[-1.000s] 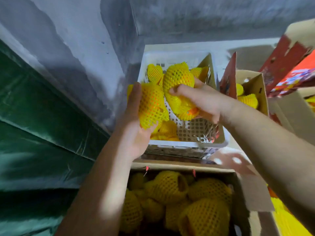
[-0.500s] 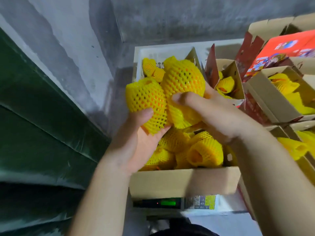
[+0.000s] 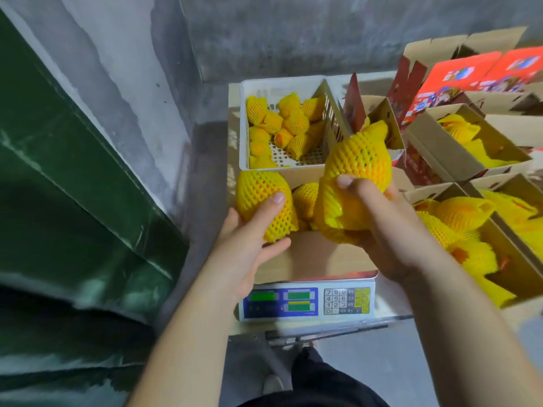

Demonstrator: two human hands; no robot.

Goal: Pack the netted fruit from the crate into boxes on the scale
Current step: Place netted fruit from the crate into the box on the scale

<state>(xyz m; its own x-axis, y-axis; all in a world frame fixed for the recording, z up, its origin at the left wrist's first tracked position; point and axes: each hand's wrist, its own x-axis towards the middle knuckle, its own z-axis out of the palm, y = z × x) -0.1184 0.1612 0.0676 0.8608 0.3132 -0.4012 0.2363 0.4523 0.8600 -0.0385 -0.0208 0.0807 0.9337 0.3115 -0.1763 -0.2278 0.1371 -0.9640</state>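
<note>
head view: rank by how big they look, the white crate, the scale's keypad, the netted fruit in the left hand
1. white crate
2. netted fruit in the left hand, though it is nearer the camera
3. scale's keypad

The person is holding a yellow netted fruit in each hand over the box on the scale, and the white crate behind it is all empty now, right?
Not quite. The head view shows the white crate still holds several netted fruit. The rest is right: left hand and right hand each hold fruit over the box on the scale.

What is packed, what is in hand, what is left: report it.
Done: boxes on the right already hold netted fruit. In hand: the left hand holds one netted fruit, the right hand others, above the box on the scale. Left: more fruit lies in the white crate.
</note>
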